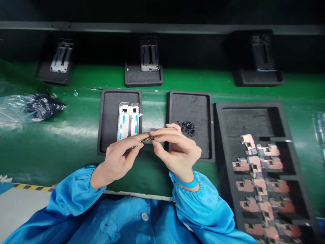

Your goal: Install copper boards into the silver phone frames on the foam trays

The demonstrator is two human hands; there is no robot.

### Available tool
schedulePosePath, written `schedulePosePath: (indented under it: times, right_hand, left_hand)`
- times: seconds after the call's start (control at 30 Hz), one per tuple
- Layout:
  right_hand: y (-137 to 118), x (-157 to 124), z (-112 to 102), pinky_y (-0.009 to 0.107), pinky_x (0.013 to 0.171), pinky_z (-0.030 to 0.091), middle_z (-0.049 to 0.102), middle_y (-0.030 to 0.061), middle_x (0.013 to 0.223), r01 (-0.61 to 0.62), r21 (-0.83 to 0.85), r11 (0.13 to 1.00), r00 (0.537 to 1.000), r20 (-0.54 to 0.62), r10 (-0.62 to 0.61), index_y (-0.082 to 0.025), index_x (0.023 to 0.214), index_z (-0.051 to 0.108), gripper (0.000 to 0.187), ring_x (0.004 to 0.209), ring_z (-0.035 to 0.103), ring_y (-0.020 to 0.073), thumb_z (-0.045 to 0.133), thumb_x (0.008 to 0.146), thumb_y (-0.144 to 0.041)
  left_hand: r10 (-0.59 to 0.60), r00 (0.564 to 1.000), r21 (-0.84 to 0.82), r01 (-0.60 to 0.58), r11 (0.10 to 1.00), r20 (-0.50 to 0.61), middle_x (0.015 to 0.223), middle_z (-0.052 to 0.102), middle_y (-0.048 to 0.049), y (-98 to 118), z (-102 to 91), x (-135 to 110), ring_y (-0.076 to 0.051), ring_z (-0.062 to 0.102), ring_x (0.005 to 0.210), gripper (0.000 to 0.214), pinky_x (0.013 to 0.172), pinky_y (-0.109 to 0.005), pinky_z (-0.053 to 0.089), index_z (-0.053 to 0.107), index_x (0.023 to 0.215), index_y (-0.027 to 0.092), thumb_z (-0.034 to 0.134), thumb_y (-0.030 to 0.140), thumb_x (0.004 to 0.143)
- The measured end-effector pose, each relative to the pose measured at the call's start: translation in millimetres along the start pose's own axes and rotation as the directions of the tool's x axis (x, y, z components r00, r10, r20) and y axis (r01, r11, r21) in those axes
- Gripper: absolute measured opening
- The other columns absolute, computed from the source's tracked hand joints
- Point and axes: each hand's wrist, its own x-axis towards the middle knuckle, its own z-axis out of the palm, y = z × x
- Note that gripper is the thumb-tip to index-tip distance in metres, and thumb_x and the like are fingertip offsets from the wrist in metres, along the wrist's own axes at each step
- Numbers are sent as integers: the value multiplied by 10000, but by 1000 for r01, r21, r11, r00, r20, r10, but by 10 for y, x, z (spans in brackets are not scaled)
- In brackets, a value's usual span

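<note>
While hands (117, 159) (177, 145) pinch tweezers (143, 140), 4 phone frames (128, 121) (61, 56) (149, 54) (263, 52) rest.

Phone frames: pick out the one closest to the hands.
The phone frame on the near foam tray, just above the left hand; the other three lie in the farther row.

The pinched metal piece (145, 140), perhaps tweezers, is partly hidden.

And here's the green desk (101, 77) sweeping right across the view, overhead light flaring off its surface at nine o'clock! Up at twelve, a long grey metal rail (162, 27) runs straight across, with deep shadow above it. Down at seven, black-and-yellow hazard tape (33, 187) lines the edge, pale grey floor (22, 211) just beyond.
</note>
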Motion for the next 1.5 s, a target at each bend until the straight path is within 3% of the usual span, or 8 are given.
schedulePosePath:
  times: [0.43,0.87,1.3,1.5]
  right_hand:
    - [43,-6,21,464,829,599,840,16,888,108,85,991,993,-62,-103,-284,939,740,246,758,802,240,811,796,-97]
    - [17,17,3,451,807,608,838,27,908,83,167,982,996,-27,-80,-275,954,759,266,801,799,240,801,796,-64]
    - [18,21,-6,453,793,604,823,25,869,70,206,976,998,-19,-67,-271,934,753,247,768,780,230,797,800,-68]
    - [13,35,-8,449,792,598,818,26,862,57,217,975,998,-12,-55,-265,921,760,261,770,776,229,803,783,-48]
  left_hand:
    - [-30,999,-118,32,993,14,1246,787,-87,-2,-7,-37,-199,782,1107,307,935,-288,670,622,1170,203,664,-3,946]
    - [-14,1000,-165,14,986,1,1248,786,-87,3,4,-27,-195,778,1118,330,956,-298,665,632,1162,195,673,-32,925]
    - [29,999,-82,-27,996,23,1234,790,-91,33,-19,22,-208,782,1107,222,962,-322,673,661,1112,199,650,31,967]
    - [36,996,-36,-33,999,87,1247,782,-106,28,-60,52,-217,772,1128,209,985,-313,658,668,1080,187,653,19,957]
